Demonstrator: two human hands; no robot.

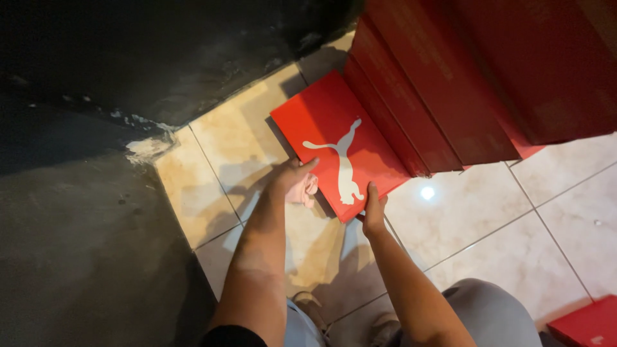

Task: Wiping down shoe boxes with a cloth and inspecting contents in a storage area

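Tiled floor [488, 212]; hands [292, 180] [374, 209] hold red box [334, 138].

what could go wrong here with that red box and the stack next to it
1. The stack of red boxes leans over the red box on the floor; shifting that box might bring the stack down.
2. The left hand and right hand grip only the near edge, so the box could slip or its lid bend.
3. The tile floor looks glossy, so the box may slide.
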